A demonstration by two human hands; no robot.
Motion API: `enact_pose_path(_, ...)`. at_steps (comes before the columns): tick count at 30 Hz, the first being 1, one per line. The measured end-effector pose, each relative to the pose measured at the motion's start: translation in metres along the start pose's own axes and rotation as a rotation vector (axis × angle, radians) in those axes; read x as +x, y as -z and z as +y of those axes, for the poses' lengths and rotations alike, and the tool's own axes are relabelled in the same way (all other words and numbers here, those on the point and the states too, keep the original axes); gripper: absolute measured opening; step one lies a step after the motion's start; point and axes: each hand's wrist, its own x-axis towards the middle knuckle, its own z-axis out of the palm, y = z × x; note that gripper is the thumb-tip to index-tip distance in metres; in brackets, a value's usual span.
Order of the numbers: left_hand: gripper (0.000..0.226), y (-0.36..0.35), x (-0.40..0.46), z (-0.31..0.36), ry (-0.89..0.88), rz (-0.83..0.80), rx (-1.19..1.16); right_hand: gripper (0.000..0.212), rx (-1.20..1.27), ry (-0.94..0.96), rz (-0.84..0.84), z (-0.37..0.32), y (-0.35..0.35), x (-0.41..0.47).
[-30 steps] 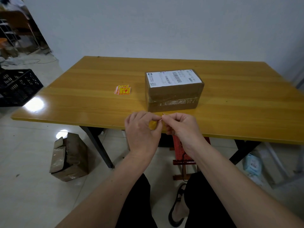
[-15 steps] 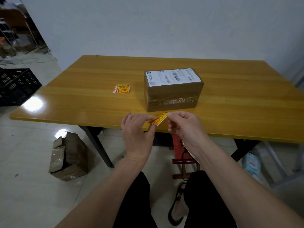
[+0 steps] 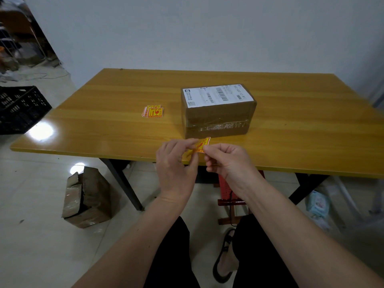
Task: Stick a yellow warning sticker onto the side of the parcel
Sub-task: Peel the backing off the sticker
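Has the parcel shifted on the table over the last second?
No. The parcel keeps its spot relative to the sticker stack and the table edges.

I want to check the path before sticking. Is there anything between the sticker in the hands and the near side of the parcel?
Nothing visible is in the way. The yellow sticker is pinched between the left hand and the right hand, just in front of the parcel. Only bare table lies between them. The spare stickers lie off to the left.

Table (image 3: pixel 108 123) wide open left and right; only the parcel (image 3: pixel 218 117) sits just ahead of both hands, and a small sticker stack (image 3: pixel 152 111) lies off left.
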Motion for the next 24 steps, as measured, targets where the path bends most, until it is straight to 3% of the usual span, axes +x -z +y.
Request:
enact_pose_path(4,0.008,0.0005,-0.0024,0.0023,-0.03,-0.037,-0.042,0.015,-0.003,0.001,-0.011,0.0009,0.0017,-0.0001)
enact_pose_path(24,0.006,-0.0009,-0.0025,-0.0024,0.003,-0.024,-0.012,0.012,0.005,-0.001,0.0,0.0035,0.0006,-0.0007)
